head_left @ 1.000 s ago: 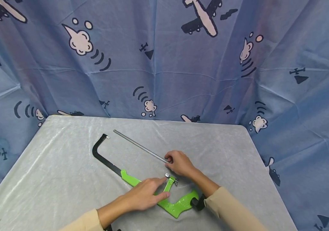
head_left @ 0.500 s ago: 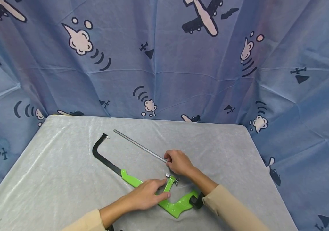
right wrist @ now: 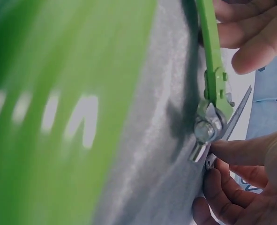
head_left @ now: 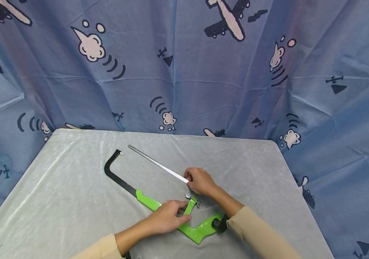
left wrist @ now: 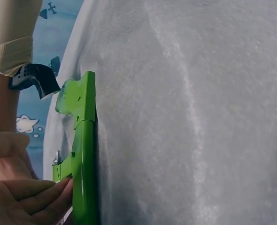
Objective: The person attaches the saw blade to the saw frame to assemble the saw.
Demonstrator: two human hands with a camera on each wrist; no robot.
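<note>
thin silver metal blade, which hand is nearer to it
Right. The right hand pinches the near end of the thin silver metal blade; the left hand is apart from it, touching the green-and-black hacksaw frame.

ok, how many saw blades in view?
1: the blade is detached, beside the saw frame, one end pinched by the right hand. No other shows.

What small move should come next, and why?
Perhaps bring the held end of the blade to the metal fitting on the saw frame: the right hand pinches that end nearby, unattached, while the left hand touches the frame.
</note>
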